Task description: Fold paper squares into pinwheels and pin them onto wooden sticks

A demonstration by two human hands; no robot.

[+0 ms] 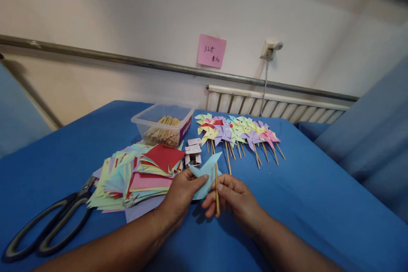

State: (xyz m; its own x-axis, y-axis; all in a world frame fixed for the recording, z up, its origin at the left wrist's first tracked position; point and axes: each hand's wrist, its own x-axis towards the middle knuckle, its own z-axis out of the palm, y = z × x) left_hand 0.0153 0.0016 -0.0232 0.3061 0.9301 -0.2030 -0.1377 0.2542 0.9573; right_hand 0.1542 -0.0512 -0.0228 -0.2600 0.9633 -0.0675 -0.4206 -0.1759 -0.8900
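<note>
My left hand pinches a light blue folded paper pinwheel just above the blue table. Close beside it, my right hand grips a thin wooden stick held upright against the paper. Both hands are closed, near the front middle of the table. A messy heap of coloured cut paper squares with a red sheet on top lies just left of my left hand. Finished paper pinwheels on sticks lie in a row behind my hands.
Black-handled scissors lie at the front left. A clear plastic box of wooden sticks stands at the back, with small white boxes in front of it. The blue tablecloth covers the table; a radiator and wall lie behind.
</note>
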